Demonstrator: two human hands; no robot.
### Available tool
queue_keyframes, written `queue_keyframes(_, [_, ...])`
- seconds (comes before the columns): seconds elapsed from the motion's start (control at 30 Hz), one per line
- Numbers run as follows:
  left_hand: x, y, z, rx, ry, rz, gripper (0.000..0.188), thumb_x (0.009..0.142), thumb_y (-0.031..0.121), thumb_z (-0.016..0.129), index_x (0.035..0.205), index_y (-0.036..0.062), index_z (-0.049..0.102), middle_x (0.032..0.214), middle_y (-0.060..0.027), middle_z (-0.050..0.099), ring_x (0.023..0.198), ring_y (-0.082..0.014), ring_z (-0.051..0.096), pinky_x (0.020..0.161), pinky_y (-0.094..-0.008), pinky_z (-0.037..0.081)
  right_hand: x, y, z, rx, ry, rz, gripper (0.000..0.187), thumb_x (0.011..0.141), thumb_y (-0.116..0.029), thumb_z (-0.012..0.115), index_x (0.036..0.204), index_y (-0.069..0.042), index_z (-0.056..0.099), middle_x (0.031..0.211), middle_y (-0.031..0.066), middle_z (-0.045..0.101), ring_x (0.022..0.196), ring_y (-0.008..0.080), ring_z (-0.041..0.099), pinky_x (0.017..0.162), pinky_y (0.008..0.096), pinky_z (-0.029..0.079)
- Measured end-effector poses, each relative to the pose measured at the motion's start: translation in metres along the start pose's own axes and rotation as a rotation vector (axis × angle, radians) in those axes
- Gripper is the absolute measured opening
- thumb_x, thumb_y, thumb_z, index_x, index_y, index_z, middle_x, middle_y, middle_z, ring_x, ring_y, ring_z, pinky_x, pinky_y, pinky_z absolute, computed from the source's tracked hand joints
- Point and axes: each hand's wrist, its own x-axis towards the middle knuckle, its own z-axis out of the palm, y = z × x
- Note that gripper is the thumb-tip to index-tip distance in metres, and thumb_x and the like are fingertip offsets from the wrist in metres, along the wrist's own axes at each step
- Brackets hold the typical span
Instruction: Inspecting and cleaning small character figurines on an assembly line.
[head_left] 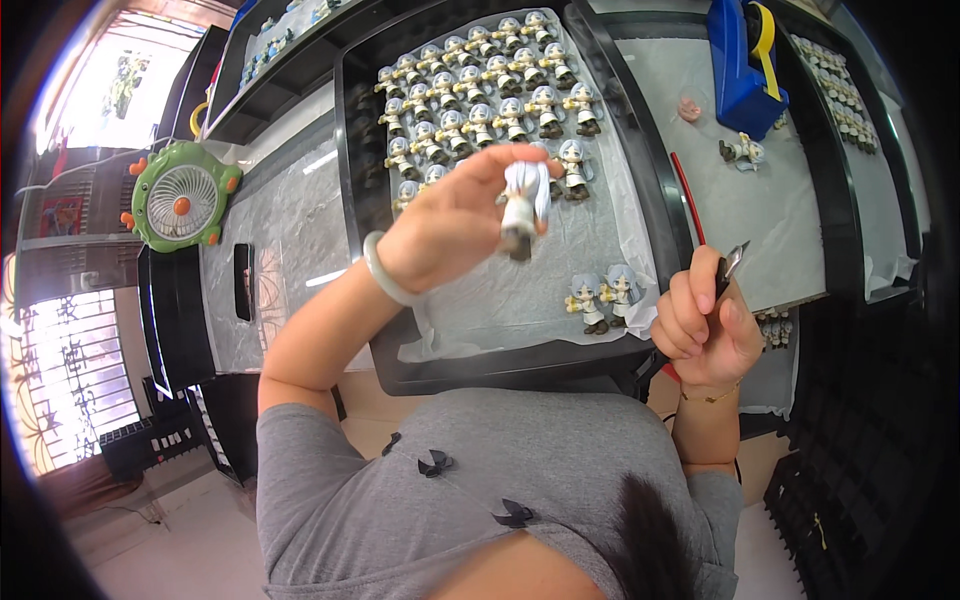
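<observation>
Black tray [480, 376], lined with a pale sheet. White-haired figurines [480, 122], in rows toward its far edge. Left hand [445, 215], over the tray. Right hand [705, 325], beside the near right corner. Figurine pair [588, 303], inside that corner. Single figurine [519, 207], pinched in left fingers. Craft knife [733, 264], gripped by right fingers.

The head view looks down from the left one of two fisheye cameras worn on the head, past the grey shirt [560, 440] to the black tray [480, 375] beyond. It sits near — left hand [460, 205] about mid-frame, right hand [705, 325] farther right — yet sweeps wide enough to catch a window [75, 370] at far left, straight edges bending toward the dark rim.
</observation>
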Motion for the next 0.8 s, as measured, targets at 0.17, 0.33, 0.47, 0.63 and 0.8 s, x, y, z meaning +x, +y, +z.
queue_keyframes(0.17, [0.041,-0.003,0.001,0.515,0.103,-0.048,0.063,0.066,0.001,0.063,0.124,0.0059,0.04,0.113,-0.0115,0.046,0.097,-0.0207,0.051,0.079,-0.032,0.045,0.0,0.0,-0.002,0.019,-0.023,-0.007,0.025,0.084,-0.024,0.058,0.083,-0.006,0.039,0.06,0.0019,0.039,0.048,0.0078,0.034,0.04,0.0219,0.027])
queue_keyframes(0.33, [0.087,-0.048,-0.016,1.47,0.199,0.481,0.07,0.054,0.012,0.072,0.118,0.0058,0.042,0.106,-0.0133,0.049,0.096,-0.0299,0.047,0.082,-0.0356,0.042,-0.001,0.0,-0.002,0.022,-0.018,-0.027,0.025,0.084,-0.024,0.057,0.084,-0.006,0.039,0.06,0.0018,0.039,0.048,0.0077,0.034,0.04,0.0219,0.027])
queue_keyframes(0.47, [0.093,-0.064,-0.018,1.638,0.318,0.391,0.066,0.055,0.019,0.072,0.114,0.0071,0.045,0.107,-0.0124,0.051,0.101,-0.0291,0.044,0.092,-0.039,0.032,-0.001,0.001,-0.002,0.041,-0.023,-0.024,0.025,0.084,-0.023,0.057,0.084,-0.006,0.039,0.06,0.0019,0.039,0.048,0.0075,0.034,0.04,0.0216,0.027])
queue_keyframes(0.63, [0.097,-0.067,-0.022,1.743,0.268,0.375,0.063,0.055,0.021,0.071,0.111,0.0074,0.048,0.106,-0.0111,0.05,0.103,-0.0284,0.043,0.093,-0.0413,0.03,-0.002,0.0,-0.002,0.025,-0.033,-0.027,0.025,0.085,-0.024,0.057,0.083,-0.006,0.039,0.06,0.0017,0.039,0.048,0.0074,0.034,0.04,0.0214,0.027])
queue_keyframes(0.8, [0.089,-0.063,-0.023,1.993,0.31,0.584,0.062,0.058,0.03,0.071,0.11,0.0057,0.048,0.11,-0.0128,0.044,0.106,-0.0294,0.041,0.091,-0.0423,0.031,-0.002,0.001,-0.003,0.021,-0.027,-0.016,0.027,0.084,-0.025,0.058,0.083,-0.006,0.039,0.06,0.0015,0.039,0.048,0.0075,0.034,0.041,0.0215,0.027])
